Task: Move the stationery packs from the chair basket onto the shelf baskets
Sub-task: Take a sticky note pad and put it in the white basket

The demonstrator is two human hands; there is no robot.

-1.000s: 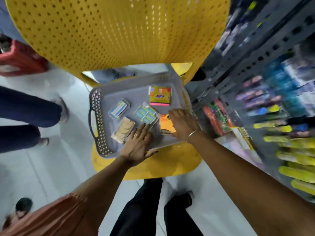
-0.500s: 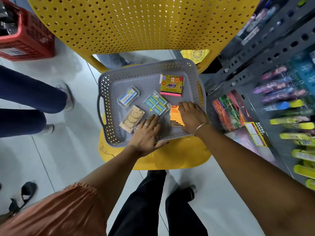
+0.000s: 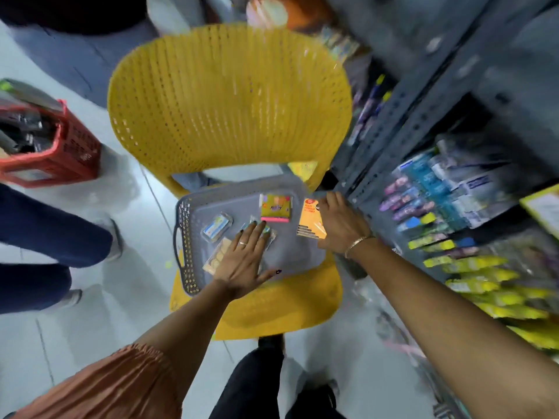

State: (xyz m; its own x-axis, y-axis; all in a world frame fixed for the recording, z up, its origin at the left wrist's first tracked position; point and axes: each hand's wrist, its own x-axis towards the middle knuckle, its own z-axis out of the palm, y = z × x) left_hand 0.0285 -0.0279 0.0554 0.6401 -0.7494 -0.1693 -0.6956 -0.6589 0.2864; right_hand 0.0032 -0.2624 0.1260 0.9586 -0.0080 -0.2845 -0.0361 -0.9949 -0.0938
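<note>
- Since the earlier frame, the orange pack has gone from the basket floor up to the right rim of the grey basket, carried by the right hand.
- Right hand: fingers closed on the orange pack's right edge; the pack is tilted over the rim.
- Left hand: flat, fingers spread and released, resting on a clear blue-striped pack near the basket's middle.
- Still in the basket: yellow-and-pink pack at the far edge, small blue pack and beige pack toward the left edge.
- The basket sits on the yellow chair seat; the shelf stands just to its right, blurred.
</note>
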